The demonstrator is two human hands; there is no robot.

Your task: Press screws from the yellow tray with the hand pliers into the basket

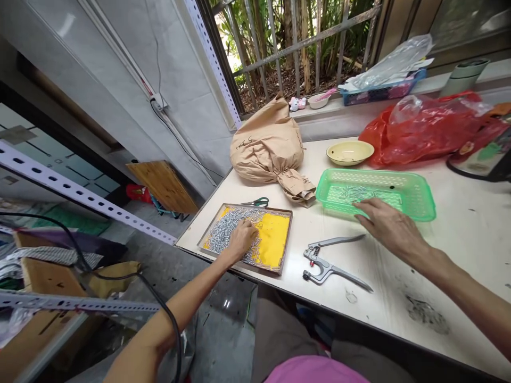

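Perilously near left edge of table (459,234), presses bunched left hand (241,239) on tray (286,242) of pins (221,234), spread right hand (389,224) by basket (423,196); risks tipping tray.

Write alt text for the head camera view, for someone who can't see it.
A person's left hand rests on small metal pieces in a yellow-lined tray, while the right hand touches a green basket at its near rim. Between them, metal pliers lie on the white table.

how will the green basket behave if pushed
The green basket looks like thin perforated plastic holding only a few small metal pieces, so probably light and easy to slide. Its low, wide shape likely won't tip. The walls may flex slightly under the right hand.
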